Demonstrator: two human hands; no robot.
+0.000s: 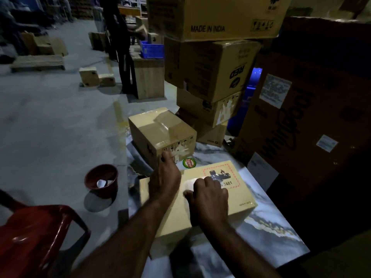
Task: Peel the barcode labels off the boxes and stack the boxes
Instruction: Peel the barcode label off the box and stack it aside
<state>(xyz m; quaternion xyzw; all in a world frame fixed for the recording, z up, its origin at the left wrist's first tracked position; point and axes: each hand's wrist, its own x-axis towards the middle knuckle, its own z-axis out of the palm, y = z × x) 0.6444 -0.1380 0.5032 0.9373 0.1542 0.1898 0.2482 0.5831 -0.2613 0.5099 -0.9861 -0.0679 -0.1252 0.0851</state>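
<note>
At nine o'clock a red bucket (101, 180) holds white paper scraps. The left hand (165, 178) lies flat, fingers spread, steadying the flat box (236, 199) on the table (281, 233). The right hand (208, 197) pinches its white label (189, 182), half peeled. At one o'clock, stacked boxes (210, 69) wait; this one is not stacked yet.

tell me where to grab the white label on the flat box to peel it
Pinch the white paper label at its lifted far edge, beside the right hand, and pull toward you. The left hand presses the flat tan cardboard box down, steadying it.
</note>
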